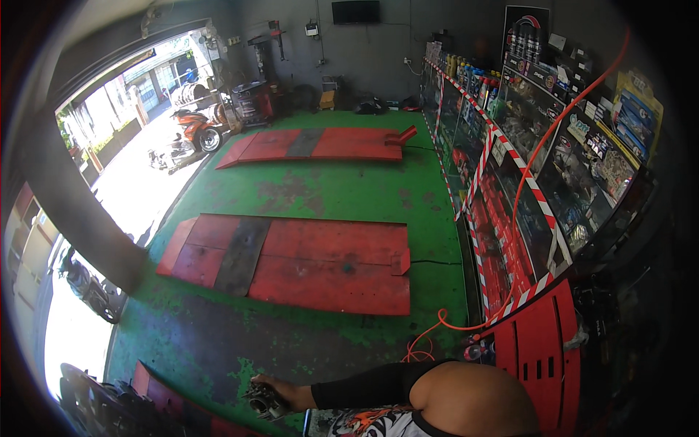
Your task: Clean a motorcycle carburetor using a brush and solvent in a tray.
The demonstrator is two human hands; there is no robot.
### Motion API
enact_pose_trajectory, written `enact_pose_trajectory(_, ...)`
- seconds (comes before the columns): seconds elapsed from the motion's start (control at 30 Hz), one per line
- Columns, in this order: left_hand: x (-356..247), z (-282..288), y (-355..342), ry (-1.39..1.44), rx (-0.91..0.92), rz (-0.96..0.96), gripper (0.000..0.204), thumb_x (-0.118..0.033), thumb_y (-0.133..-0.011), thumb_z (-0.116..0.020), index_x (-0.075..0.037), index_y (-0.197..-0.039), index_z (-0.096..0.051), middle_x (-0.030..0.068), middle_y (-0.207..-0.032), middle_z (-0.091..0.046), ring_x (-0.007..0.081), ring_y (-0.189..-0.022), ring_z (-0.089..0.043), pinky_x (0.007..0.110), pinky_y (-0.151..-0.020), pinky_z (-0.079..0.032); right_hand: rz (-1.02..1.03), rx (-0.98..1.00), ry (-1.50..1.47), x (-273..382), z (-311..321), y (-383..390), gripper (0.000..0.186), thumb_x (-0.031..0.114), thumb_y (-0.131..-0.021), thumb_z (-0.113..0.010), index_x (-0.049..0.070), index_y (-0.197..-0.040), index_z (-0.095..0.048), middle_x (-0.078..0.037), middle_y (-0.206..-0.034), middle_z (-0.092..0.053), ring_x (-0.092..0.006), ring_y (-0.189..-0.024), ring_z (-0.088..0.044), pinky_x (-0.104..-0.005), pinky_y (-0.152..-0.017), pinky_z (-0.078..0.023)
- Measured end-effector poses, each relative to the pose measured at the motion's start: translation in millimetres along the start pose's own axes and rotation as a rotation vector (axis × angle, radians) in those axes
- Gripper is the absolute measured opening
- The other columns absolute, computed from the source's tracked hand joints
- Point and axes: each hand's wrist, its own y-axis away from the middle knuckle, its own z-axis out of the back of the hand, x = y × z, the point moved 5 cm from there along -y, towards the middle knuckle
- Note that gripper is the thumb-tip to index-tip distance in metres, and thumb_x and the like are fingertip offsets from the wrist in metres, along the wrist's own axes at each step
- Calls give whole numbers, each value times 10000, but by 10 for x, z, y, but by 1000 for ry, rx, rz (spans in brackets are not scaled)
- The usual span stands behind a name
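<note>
My right hand (284,390) is at the bottom centre, at the end of a black arm sleeve, its fingers closed on a dark, greasy metal part (263,400). The part partly hides my fingers. Below my forearm are my printed shirt (368,424) and a short length of silver metal bar. To the left of the hand lies a red ramp-like platform (149,386) beside dark machinery (87,390). My left hand is not in view.
Two red lift platforms (335,266) (342,146) lie across the green floor (306,189). Taped glass display cases (524,240) line the right, with an orange hose (466,328) and red metal panel (535,371). Scooters (191,131) stand at the open doorway, left.
</note>
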Motion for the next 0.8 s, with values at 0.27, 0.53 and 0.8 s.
enact_pose_trajectory(0.27,88,365,30,150,-459,60,275,-397,-936,-601,-241,-1156,-650,134,-1066,-681,323,-720,-666,471,-575,-533,4,51,-29,-10,91,-77,527,656,-883,-600,185,-1117,-638,-72,-958,-693,-222,-826,-686,-434,-734,-589)
enact_pose_trajectory(0.53,73,223,-32,174,-201,49,377,-402,-933,-582,-204,-1250,-631,173,-1115,-667,364,-796,-675,512,-655,-547,0,9,12,8,-14,94,568,698,-853,-604,195,-1112,-649,-59,-949,-694,-259,-834,-688,-454,-736,-581)
enact_pose_trajectory(0.8,126,99,28,292,-69,209,468,-406,-911,-620,-146,-1300,-609,188,-1094,-652,355,-756,-642,509,-619,-518,10,48,-13,25,68,92,546,662,-858,-628,166,-1084,-662,-54,-939,-697,-222,-808,-688,-437,-745,-595)
